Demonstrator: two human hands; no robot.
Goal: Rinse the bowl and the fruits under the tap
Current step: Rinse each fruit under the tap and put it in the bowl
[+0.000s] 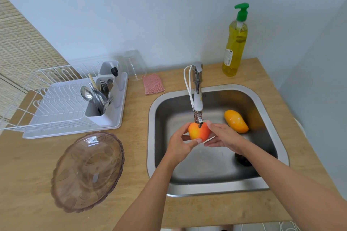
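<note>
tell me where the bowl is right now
In the head view, the bowl sits on the wooden counter, left of the sink and just in front of the dish rack.

Light: bright, even, soft daylight feel; source not visible.
Shadows: faint, a dark patch inside the sink [262, 110] along its right wall.
Glare: pale sheen on the sink floor, small highlights on the glass bowl [88, 170] and tap [197, 80].
Sharpness: crisp mid-frame, softer toward the corners.
Distortion: wide-angle bend, counter [28, 184] edges and wall lines curving outward.
</note>
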